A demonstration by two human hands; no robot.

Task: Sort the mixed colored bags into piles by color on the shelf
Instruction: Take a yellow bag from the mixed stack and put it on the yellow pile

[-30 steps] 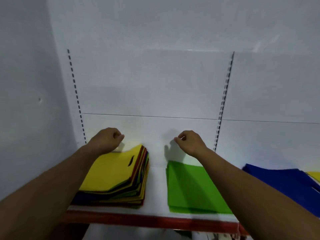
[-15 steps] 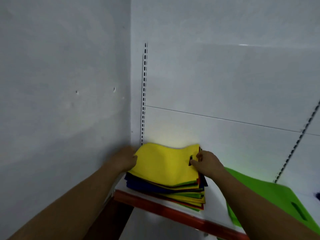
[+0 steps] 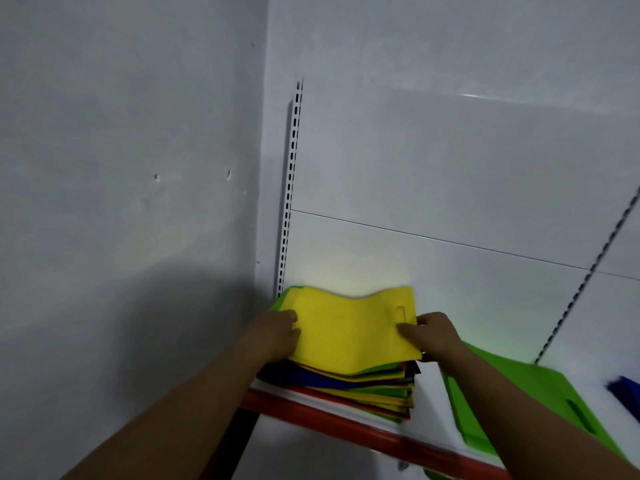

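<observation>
A mixed stack of colored bags [image 3: 363, 386] lies in the shelf's left corner, with blue, green, red and yellow edges showing. Its top yellow bag [image 3: 349, 327] is lifted off the stack and sags in the middle. My left hand [image 3: 277, 332] grips its left edge. My right hand [image 3: 431, 336] pinches its right edge beside the handle cutout. A green bag [image 3: 285, 296] peeks out behind the yellow one at the left. The green pile [image 3: 519, 393] lies to the right, partly under my right forearm. A corner of the blue pile [image 3: 627, 393] shows at the far right.
The white shelf [image 3: 429, 396] has a red front rail [image 3: 346, 422]. A grey wall closes the left side. Slotted uprights [image 3: 291, 188] run up the white back panel at the corner and at the right.
The view swung left toward the mixed stack. Both hands came down from the back panel onto the top yellow bag, took its two edges and raised it off the stack.
</observation>
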